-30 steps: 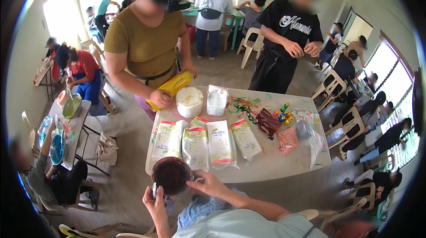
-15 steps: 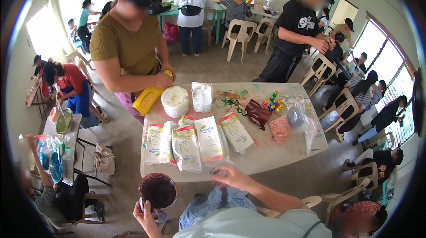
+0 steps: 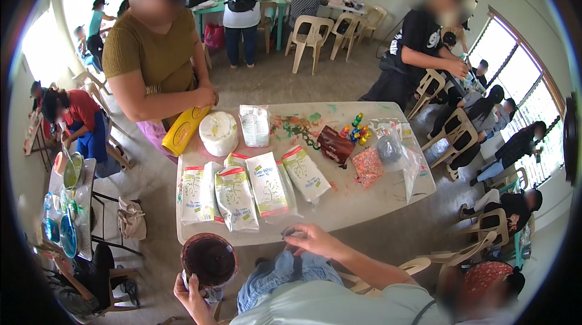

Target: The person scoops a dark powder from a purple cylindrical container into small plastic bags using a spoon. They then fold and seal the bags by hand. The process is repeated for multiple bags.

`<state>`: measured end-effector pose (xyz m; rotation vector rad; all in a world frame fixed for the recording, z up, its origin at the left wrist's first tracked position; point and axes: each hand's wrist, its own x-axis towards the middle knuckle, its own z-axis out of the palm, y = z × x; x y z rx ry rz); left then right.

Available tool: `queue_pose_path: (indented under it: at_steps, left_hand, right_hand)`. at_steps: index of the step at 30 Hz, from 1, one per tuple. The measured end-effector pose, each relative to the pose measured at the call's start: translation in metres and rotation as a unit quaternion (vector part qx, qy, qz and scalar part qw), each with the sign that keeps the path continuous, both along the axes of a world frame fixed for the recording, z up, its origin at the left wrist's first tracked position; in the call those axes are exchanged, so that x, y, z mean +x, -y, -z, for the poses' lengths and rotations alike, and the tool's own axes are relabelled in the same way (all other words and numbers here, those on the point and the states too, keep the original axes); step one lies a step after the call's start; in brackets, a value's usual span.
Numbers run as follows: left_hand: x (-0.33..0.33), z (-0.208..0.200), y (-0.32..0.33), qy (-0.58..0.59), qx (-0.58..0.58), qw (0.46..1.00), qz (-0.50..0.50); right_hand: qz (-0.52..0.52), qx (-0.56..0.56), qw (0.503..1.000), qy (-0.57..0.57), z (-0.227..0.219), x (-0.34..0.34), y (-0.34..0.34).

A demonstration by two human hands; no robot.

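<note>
My left hand (image 3: 195,302) grips the side of a round bowl (image 3: 210,259), whose inside is coated dark brown. The bowl is held upright just off the table's near left edge. My right hand (image 3: 309,241) hovers at the near edge, fingers bent together around a small dark bit at their tips that is too small to name. Between my hands and the far side stand several white and green cartons (image 3: 270,185) with red tops. Behind them are a white round tub (image 3: 219,133) and a white plastic pouch (image 3: 254,125).
On the table (image 3: 339,210) lie a brown crumpled wrapper (image 3: 335,145), small colour bottles (image 3: 356,131), a bag of orange-pink sprinkles (image 3: 367,167) and clear plastic bags (image 3: 409,167). Across it, a person in an olive top (image 3: 151,52) rests hands by a yellow bottle (image 3: 185,131). Chairs and other people surround us.
The whole view has shifted, so the table appears farther left and slightly higher. The bowl stays in my left hand. The person in black at the far right has leaned and turned rightward.
</note>
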<state>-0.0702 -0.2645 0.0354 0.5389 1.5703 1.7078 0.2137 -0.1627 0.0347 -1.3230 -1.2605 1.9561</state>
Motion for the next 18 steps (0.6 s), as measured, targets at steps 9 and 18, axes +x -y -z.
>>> queue_pose_path:
  at_steps: [9,18]
  left_hand:
    - [-0.002,0.003,0.009,0.028,0.039,0.999,-0.004]
    - [-0.006,-0.009,0.016,0.023,-0.007,0.999,-0.031]
  right_hand:
    - [-0.001,-0.003,1.0,-0.012,-0.004,-0.002,-0.007]
    - [-0.021,-0.034,0.998,-0.044,-0.001,-0.007,-0.015]
